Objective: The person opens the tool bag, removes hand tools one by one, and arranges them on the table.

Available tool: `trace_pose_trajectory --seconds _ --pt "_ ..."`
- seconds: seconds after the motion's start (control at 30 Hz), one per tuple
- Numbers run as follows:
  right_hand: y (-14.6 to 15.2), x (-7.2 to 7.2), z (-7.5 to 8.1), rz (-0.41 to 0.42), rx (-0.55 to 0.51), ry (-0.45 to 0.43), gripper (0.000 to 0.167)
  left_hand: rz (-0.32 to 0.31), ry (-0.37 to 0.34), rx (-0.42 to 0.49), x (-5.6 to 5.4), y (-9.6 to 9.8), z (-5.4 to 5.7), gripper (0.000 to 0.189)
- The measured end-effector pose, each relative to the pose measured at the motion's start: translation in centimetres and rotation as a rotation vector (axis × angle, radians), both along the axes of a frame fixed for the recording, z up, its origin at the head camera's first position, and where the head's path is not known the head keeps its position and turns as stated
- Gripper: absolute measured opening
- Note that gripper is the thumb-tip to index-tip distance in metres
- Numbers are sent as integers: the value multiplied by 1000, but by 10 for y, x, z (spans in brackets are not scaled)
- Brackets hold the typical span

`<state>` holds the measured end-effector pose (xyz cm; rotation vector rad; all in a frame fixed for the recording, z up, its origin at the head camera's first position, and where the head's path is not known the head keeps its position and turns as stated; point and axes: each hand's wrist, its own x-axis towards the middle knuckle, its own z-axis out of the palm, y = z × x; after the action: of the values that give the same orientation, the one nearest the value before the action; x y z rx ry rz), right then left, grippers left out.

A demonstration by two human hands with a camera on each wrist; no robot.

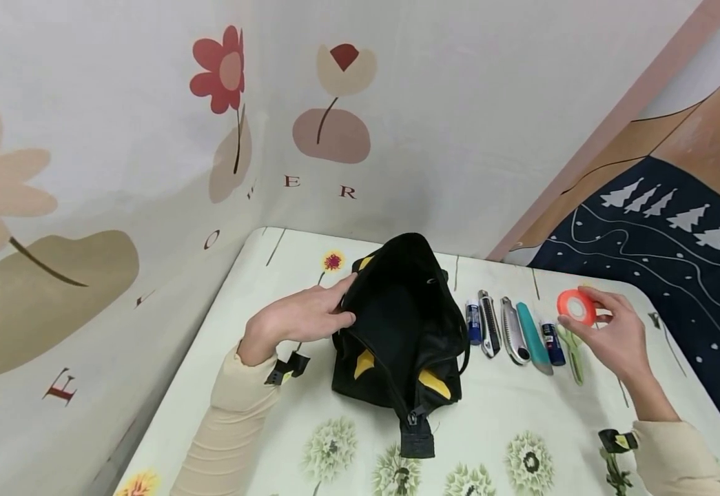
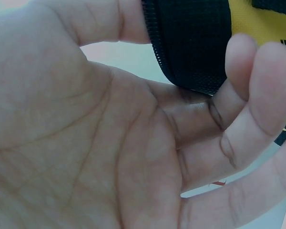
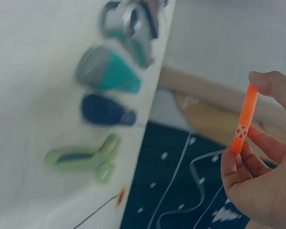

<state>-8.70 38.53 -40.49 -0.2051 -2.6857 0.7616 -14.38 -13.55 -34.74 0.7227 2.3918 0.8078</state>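
Note:
A black bag (image 1: 397, 324) with yellow patches stands on the table, its zippered mouth wide open toward me. My left hand (image 1: 310, 313) grips the left edge of that mouth. In the left wrist view, the thumb is on one side of the zipper edge (image 2: 158, 52) and the fingers curl on the other. Over the table's right side, my right hand (image 1: 620, 337) pinches a round orange roll of tape (image 1: 577, 307) by its rim. The right wrist view shows the roll (image 3: 245, 117) edge-on between thumb and fingertips, with a small printed pattern on its side.
Right of the bag, a row holds a blue glue stick (image 1: 473, 322), two utility knives (image 1: 489, 324), a teal cutter (image 1: 534, 337), a dark blue glue stick (image 1: 553, 343) and green scissors (image 1: 573, 355). Printed fabric walls (image 1: 434, 172) rise behind the flowered tabletop (image 1: 490, 427).

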Motion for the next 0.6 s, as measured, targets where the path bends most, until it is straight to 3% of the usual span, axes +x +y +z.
trace_pose_trajectory --seconds 0.2,0.6 --pt "26 3 -15 -53 23 -57 71 9 -10 2 0 -2 1 82" --pt "74 8 -33 -136 -40 -230 71 12 -15 9 1 -2 0 82"
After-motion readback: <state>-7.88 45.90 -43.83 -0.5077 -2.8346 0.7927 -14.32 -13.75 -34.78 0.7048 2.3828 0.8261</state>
